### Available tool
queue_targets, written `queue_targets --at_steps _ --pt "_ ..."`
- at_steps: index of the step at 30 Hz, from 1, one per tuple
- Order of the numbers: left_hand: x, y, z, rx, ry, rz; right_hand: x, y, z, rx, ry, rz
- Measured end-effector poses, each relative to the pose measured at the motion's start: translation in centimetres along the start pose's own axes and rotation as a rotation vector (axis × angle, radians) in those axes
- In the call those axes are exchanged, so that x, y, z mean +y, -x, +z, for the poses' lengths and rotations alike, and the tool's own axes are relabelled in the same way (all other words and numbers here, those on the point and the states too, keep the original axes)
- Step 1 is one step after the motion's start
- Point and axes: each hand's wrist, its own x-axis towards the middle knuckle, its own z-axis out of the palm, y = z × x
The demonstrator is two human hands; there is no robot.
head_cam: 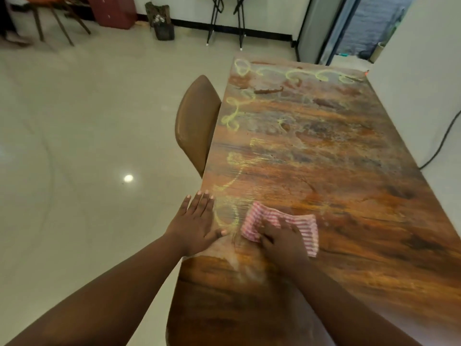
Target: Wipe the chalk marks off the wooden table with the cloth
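The right hand (282,239) presses a pink striped cloth (279,224) onto the wooden surface (349,196), its fingers (268,228) curled over the cloth's near edge; most of the cloth spreads beyond and to the right of them. Just left of the cloth, the left hand (197,223) lies flat, fingers straight, holding nothing, at the surface's left edge. Yellow chalk marks (234,116) loop beyond the cloth. A brown chair (197,123) stands against that left edge.

One long wooden table (336,196). One pink-and-white striped cloth (282,221) at its six o'clock end. Two bare hands: left hand (197,223), right hand (282,242). One brown padded chair (197,121) tucked in at nine o'clock.
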Motion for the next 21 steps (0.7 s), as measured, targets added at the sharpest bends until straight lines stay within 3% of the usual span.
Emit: queue_targets --at_steps 5,8,11,15,17,21 --pt "-1.6 2.4 -0.1 -0.003 0.023 -0.111 -5.5 1.8 2.9 -0.242 0.024 -0.477" --pt "-2.8 3.6 -0.3 0.009 0.034 -0.175 -1.8 3.5 1.5 -0.146 0.049 -0.729" --pt "-3.5 4.8 -0.3 0.0 0.052 -0.217 1.1 0.6 -0.6 -0.186 0.045 -0.593" --pt "-3.5 5.2 0.0 -0.011 0.064 -0.239 -4.8 -4.3 -0.2 -0.098 0.058 -0.279" --pt "-3.1 5.0 -0.1 -0.011 0.062 -0.219 -8.8 -4.7 1.3 -0.128 0.058 -0.315" --pt "-3.1 4.5 -0.4 0.007 0.034 -0.197 -10.0 -0.5 3.6 -0.236 0.042 -0.627"
